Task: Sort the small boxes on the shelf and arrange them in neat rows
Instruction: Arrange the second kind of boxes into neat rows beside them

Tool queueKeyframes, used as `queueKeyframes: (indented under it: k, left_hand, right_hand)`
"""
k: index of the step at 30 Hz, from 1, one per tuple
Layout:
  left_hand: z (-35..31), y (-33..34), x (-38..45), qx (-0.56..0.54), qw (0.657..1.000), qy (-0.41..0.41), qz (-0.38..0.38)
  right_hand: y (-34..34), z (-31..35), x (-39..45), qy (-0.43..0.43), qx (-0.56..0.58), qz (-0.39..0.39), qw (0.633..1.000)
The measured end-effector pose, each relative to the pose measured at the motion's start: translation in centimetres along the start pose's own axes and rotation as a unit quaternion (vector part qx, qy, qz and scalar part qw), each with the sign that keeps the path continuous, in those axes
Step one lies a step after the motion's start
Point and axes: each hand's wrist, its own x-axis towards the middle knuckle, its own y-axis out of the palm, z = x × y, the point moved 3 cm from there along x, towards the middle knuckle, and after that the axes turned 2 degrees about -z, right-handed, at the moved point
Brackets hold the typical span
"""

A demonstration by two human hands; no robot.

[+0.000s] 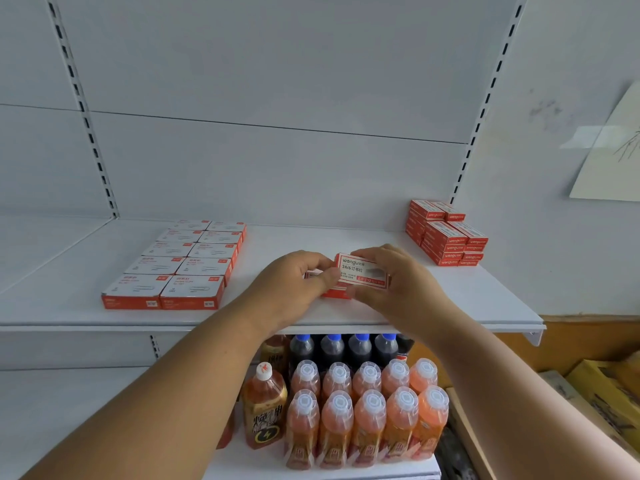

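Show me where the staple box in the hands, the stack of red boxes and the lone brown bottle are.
staple box [362, 270]: head view, white top label.
red stack [450, 242]: head view, front boxes' top.
brown bottle [265, 407]: head view, its body.

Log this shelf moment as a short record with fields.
setting: white store shelf
left hand: grips a small red box, mostly hidden
right hand: pinches a wengu 24/6 staple box, label up
under the held boxes: another red box on the shelf
sorted left: paper clip boxes, two neat columns
sorted right: stacked staple boxes at the back
below: orange drink bottles
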Motion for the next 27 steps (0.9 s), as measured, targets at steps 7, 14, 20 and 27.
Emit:
queueKeyframes:
  k: [7,14,20,27]
  left_hand:
    - [0.2,0.8,0.4,0.204,0.978,0.036,-0.005]
    - [-0.1,0.5,-0.2,0.28,0.958,0.066,-0.017]
    - [-0.4,0.0,-0.5,0.278,0.959,0.055,0.02]
    - [-0.5,-0.3,-0.4,0.253,0.965,0.044,0.054]
  right_hand:
    - [-1.6,-1.9,0.2,0.084,-0.146,0.095,0.981]
    - [-2.3,-1.1,-0.1,0.056,-0.178,0.161,0.969]
    - [-2.2,-0.8,-0.1,0.022,-0.171,0.169,0.97]
    - [-2.8,-1.8,-0.1,0.017,-0.171,0.174,0.97]
